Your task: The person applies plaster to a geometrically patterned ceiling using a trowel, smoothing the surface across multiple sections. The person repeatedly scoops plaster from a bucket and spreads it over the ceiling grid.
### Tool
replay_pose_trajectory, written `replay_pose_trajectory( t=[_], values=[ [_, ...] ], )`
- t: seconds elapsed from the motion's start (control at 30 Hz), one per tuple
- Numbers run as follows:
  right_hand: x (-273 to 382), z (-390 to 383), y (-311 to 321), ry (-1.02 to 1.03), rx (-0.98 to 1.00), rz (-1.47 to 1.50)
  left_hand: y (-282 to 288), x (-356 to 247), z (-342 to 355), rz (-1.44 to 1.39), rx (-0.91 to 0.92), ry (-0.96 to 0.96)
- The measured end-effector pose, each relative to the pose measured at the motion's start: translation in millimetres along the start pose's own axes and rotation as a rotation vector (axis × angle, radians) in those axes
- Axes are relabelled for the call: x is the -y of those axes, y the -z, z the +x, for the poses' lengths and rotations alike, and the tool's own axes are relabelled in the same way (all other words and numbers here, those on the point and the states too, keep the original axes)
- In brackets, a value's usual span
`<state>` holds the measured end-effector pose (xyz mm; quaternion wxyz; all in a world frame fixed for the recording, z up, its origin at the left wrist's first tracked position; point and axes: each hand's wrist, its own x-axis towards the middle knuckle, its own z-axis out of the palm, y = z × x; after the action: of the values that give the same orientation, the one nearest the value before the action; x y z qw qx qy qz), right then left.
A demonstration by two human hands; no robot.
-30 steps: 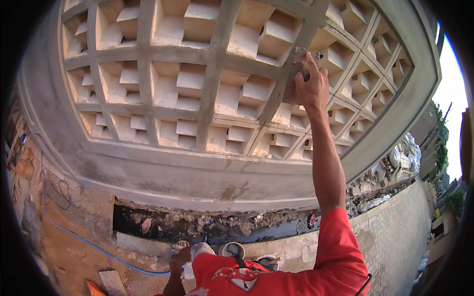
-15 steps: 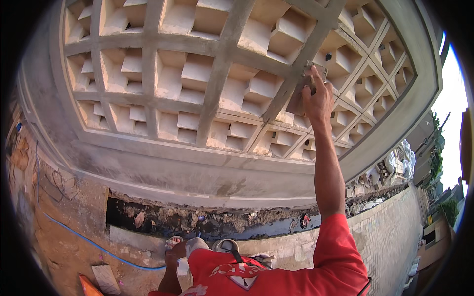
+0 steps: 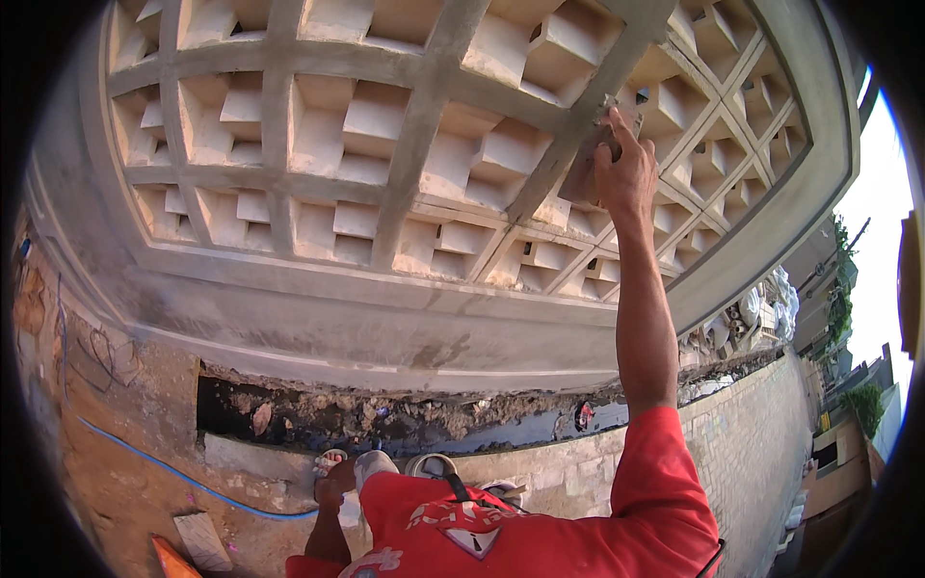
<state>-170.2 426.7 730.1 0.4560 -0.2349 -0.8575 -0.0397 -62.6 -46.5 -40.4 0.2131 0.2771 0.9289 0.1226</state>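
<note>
In the head view my right hand [image 3: 626, 169] grips a flat plastering trowel [image 3: 584, 175] against a grey cement strip [image 3: 535, 193] between the square cells of a pale breeze-block wall screen [image 3: 487, 154]. That arm, in a red sleeve, reaches up from the lower right. Low down beside my body, near my sandalled foot [image 3: 330, 459], my left hand [image 3: 335, 480] hangs small and dark; its fingers are too unclear to read.
A ditch of dark water and rubble [image 3: 308, 409] runs along the wall's foot. A bucket [image 3: 432, 465], a blue hose [image 3: 193, 483] and boards [image 3: 200, 539] lie near me. A paved path [image 3: 732, 453] runs right, toward piled sacks [image 3: 771, 308].
My right hand and trowel dipped a little along the cement strip, then moved back up it over the last half second. The whole view has shifted slightly.
</note>
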Motion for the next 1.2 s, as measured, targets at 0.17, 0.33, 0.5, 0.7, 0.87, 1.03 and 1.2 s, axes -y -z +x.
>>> replay_pose_trajectory(
  t=[0.17, 0.33, 0.5, 0.7, 0.87, 1.03, 1.2],
  values=[
    [4.4, 76.4, 29.6, 0.137, -0.131, 0.012, -18.5, -1.0, -3.6, -0.552, -0.280, 0.088],
    [8.8, 16.2, -23.6, -0.011, -0.040, 0.047, -39.2, 9.0, -4.5, -1.001, -0.420, -0.018],
    [-27.5, -91.1, -95.0, 0.043, -0.038, 0.120, -32.4, -3.3, 0.1, -0.871, -0.480, 0.009],
    [-32.1, -116.2, -78.0, 0.003, 0.154, 0.149, -3.6, -6.6, -2.5, 0.000, -0.337, -0.108],
    [-3.2, -54.8, -48.0, 0.051, 0.006, 0.150, 11.2, 1.4, -20.8, -0.079, 0.039, 0.008],
    [-10.1, -107.9, -112.1, 0.080, -0.019, 0.108, -15.6, 12.8, -29.4, -0.762, 0.051, 0.393],
    [-41.2, -181.0, -140.4, 0.008, 0.126, 0.132, -7.2, 9.9, -39.2, -0.357, 0.086, 0.237]
  ],
)
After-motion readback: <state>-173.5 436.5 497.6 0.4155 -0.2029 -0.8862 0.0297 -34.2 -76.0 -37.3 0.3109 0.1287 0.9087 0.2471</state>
